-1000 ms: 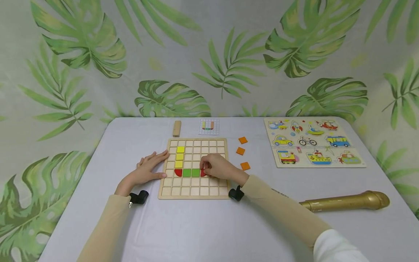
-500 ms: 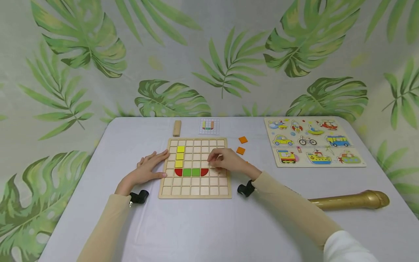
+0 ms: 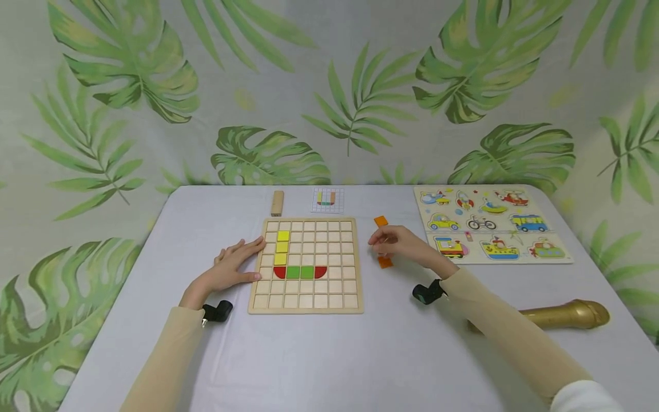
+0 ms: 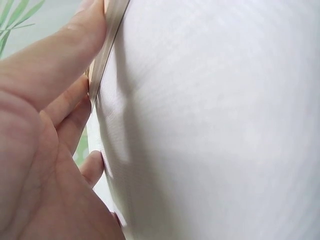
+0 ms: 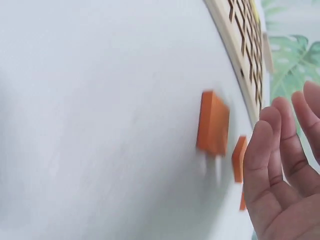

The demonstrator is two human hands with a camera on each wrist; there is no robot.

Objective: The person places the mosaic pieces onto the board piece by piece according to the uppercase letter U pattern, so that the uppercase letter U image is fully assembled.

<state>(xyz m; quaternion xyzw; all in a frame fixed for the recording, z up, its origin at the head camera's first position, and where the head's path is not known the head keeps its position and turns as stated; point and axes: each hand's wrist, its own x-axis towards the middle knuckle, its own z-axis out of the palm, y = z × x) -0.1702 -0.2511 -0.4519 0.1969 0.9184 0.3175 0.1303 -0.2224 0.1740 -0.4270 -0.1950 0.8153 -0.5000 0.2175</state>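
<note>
A wooden grid board point(image 3: 337, 300) lies on the table. It bears a column of yellow tiles point(image 3: 282, 247), with two green tiles point(image 3: 300, 272) between a rounded red tile point(image 3: 280, 273) and another rounded red tile point(image 3: 320, 272). My left hand point(image 3: 226, 272) rests against the board's left edge, fingers extended. To the right of the board, my right hand point(image 3: 407, 246) hovers over a row of orange square tiles. The near orange tile point(image 5: 212, 125) and a farther one point(image 5: 239, 159) show in the right wrist view. Its fingers are loosely bent and hold nothing visible.
Behind the board lie a wooden block point(image 3: 277, 203) and a pattern card point(image 3: 328, 200). A vehicle puzzle board point(image 3: 484, 252) occupies the back right. Nearer, a gold microphone-shaped object point(image 3: 571, 316) is partly covered by the right sleeve.
My right hand has left the red tile at the right end of the green ones and moved right to the orange tiles. My left hand stays at the board's edge.
</note>
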